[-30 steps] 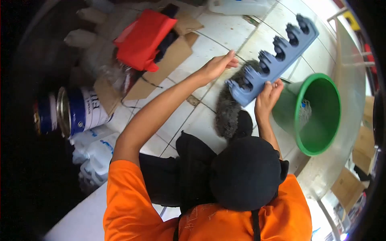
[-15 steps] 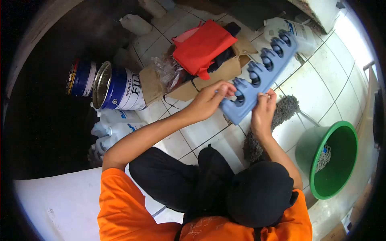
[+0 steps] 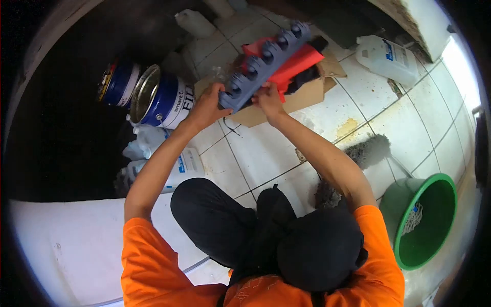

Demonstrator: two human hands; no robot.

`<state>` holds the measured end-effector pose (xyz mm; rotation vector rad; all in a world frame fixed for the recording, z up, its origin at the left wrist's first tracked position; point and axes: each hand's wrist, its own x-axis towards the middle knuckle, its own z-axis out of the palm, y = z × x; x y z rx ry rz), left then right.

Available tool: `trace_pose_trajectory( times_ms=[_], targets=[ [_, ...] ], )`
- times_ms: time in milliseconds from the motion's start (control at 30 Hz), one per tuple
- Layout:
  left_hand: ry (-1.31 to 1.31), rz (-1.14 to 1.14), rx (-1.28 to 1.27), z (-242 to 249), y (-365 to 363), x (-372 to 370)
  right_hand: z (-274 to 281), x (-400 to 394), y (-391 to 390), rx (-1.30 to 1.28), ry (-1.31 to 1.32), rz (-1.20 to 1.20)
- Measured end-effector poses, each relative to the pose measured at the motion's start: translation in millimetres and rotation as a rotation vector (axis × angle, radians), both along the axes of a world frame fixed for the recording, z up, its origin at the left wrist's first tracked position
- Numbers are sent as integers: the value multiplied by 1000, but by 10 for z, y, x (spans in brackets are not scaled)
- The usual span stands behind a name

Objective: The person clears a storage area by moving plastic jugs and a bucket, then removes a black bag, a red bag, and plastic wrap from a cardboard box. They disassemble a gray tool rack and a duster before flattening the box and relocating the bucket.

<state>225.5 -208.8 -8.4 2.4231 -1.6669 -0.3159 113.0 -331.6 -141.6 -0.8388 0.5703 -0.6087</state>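
Note:
A blue-grey broom holder (image 3: 276, 68) with a row of dark round clamps slants up and away over a cardboard box (image 3: 308, 99). My left hand (image 3: 206, 108) is closed round its near left end. Farther along, the fingers of my right hand (image 3: 268, 101) grip the lower right edge. Beneath the holder, a red fabric bag (image 3: 299, 66) lies on top of the box, partly covered by it. Whether the holder touches the bag cannot be made out.
Left of the box stand blue-and-white paint pails (image 3: 171, 102) and translucent plastic jugs (image 3: 192, 162). Another jug (image 3: 391, 59) lies at the far right. A grey fluffy mop head (image 3: 368, 152) and a green tub (image 3: 388, 204) are on the tiled floor to the right.
Both hands have carried the broom holder leftward, from right of the box to over it and the red bag. My left hand has shifted from a clamp to the holder's end.

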Motion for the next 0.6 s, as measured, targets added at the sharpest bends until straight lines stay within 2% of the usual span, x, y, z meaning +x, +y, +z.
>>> trace_pose_trajectory(
  times_ms=[67,133,167,200,267,367,400,500,567,600],
  targets=[
    [20,-43,-27,-415,121,376,-403,39,24,21,-22,128],
    [-131,-134,-111,-705,183,561,-712,86,41,-438,177,156],
    [-96,-102,-121,-710,213,501,-750,48,28,-420,170,168],
    [-100,-96,-100,-706,195,439,-708,3,-37,-483,187,177],
    [101,-63,-278,-725,144,326,-515,-91,-27,-524,203,187],
    [146,-17,-304,-731,127,268,-180,-212,-22,-765,263,83],
    [147,-13,-290,-753,144,261,-165,-201,12,-752,262,88],
    [85,-47,-337,-828,116,289,-129,-175,21,-884,226,43],
    [-198,-143,-229,-846,130,272,-121,-172,56,-904,226,40],
    [-202,-141,-225,-873,129,210,-120,-183,69,-902,221,41]
  ],
)
